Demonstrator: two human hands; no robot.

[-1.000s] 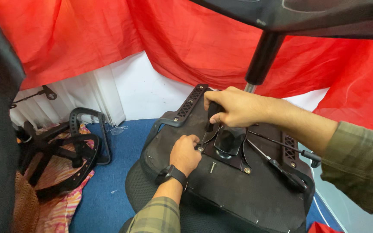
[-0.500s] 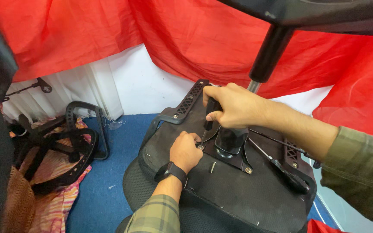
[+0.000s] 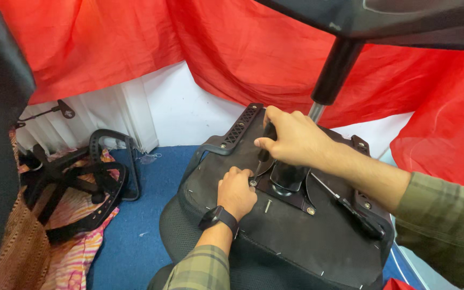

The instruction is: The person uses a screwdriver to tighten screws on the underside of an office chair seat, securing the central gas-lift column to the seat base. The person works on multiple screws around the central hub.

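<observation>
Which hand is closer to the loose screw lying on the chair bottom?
Left. The left hand rests on the seat underside just left of the loose screw. The right hand is higher up, gripping a screwdriver handle.

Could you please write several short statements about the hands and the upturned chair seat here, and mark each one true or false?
1. The right hand grips a dark tool handle over the metal plate. True.
2. The left hand is lifted clear of the upturned seat. False: it rests on it, beside the plate.
3. A loose screw lies on the seat. True.
4. The cloth behind is blue. False: it is red; the floor is blue.
5. A watch is on the left wrist. True.
</observation>
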